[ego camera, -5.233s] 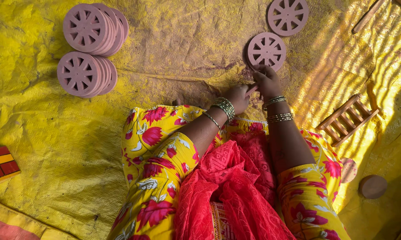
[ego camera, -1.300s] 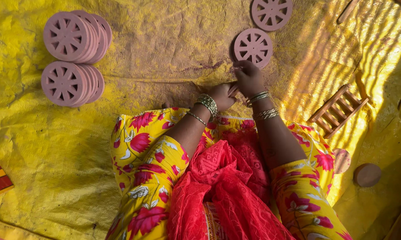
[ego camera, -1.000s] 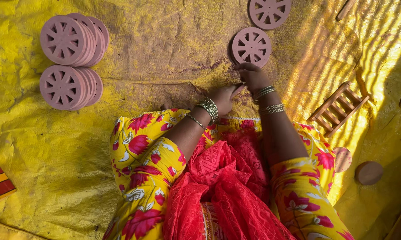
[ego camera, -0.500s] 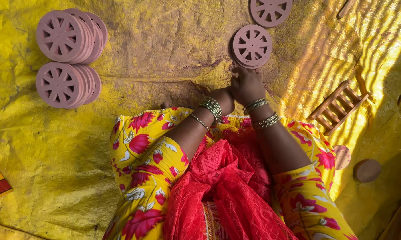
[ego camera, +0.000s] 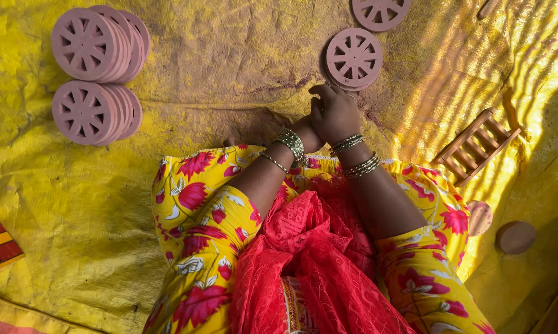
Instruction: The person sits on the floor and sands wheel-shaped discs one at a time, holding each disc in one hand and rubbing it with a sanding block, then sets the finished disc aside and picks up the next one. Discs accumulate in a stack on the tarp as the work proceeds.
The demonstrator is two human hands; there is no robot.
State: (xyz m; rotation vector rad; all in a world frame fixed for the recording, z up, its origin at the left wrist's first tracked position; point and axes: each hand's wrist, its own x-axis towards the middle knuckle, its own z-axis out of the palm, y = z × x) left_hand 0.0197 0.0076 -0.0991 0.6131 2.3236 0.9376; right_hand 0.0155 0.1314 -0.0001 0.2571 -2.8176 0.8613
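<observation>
Hands: right hand [ego camera: 336, 114] over left hand [ego camera: 307, 133], fingers curled, contents hidden. Wheel [ego camera: 354, 58] just above looks stiff, brittle; grip by the rim.

Both hands, left hand [ego camera: 305, 133] and right hand [ego camera: 334, 114], meet just before a wheel [ego camera: 354, 58]; another wheel [ego camera: 381, 10] lies behind it. 2 wheel stacks [ego camera: 96, 74] sit far left, a small ladder [ego camera: 475, 146] right.

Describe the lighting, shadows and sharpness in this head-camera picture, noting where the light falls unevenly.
Head view: striped bars of sunlight and shadow cross the yellow tarp at right, over the small wooden ladder frame; the left side, by the stacked pink wheels, is evenly lit. The right hand and left hand sit in softer shade. Focus is sharp throughout, with no evident blur or glare.
</observation>
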